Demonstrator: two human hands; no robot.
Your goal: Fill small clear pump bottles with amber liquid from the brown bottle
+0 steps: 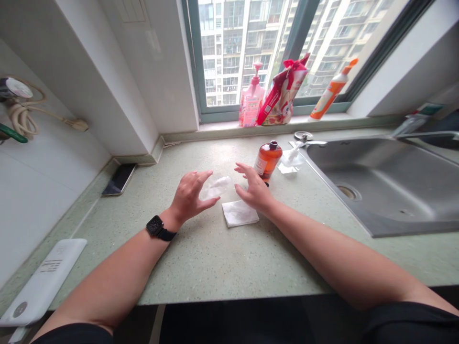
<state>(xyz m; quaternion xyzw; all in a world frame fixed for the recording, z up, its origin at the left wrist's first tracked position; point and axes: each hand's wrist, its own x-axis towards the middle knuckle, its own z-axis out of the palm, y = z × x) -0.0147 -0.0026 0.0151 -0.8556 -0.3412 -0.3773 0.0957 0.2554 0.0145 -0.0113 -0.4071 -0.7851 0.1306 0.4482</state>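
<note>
Facing each other over the pale green counter (pixel 201 267), the left hand (pixel 198 195) and the right hand (pixel 247 184) were both spread wide in the head view, thumbs parted from fingers, with nothing visibly gripped in either. Between them lay a piece of clear plastic (pixel 223 184), whose exact shape was hard to make out; the left thumb and fingers curved around its near left side, though whether they touched it could not be told. A folded white tissue (pixel 239 215) lay flat just nearer the person, partly under the view of the right hand. Just beyond that hand stood an amber bottle (pixel 271 155), upright, with a dark neck and a pale label. To its right, a white pump top (pixel 294 152) rested on white paper (pixel 288 168), near the edge of the steel sink (pixel 373 191). A black watch (pixel 155 226) circled the left wrist. A phone (pixel 120 179) lay by the left wall, and a pink pump bottle (pixel 251 102), a red bag (pixel 281 98) and an orange bottle (pixel 330 95) stood along the windowsill (pixel 221 127).
</note>
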